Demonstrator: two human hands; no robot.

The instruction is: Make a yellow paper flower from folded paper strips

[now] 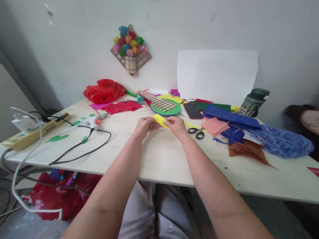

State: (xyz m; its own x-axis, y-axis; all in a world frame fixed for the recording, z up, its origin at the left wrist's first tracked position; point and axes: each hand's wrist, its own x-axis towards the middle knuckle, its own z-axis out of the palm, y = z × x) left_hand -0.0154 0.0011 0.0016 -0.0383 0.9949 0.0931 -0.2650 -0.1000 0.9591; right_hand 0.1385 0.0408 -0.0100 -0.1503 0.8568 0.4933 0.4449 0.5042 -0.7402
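Both of my hands hold a small piece of yellow crepe paper (160, 120) just above the middle of the table. My left hand (147, 125) pinches its left end, and my right hand (176, 125) grips the right end from above. Behind them lies a green guitar-shaped craft (165, 105) with rows of thin sticks across it. Black-handled scissors (196, 132) rest right of my right hand, beside a salmon paper square (214, 126). Left of my left hand sits a white hot glue gun (91, 121) with its black cord looped on the table.
A yellow power strip (37, 132) lines the left edge. Red plastic (104, 90) is bunched at the back. Toward the right are a phone (192, 111), blue folded paper (230, 117), brown paper (248, 150), blue stringy material (285, 143) and a dark green bottle (254, 102).
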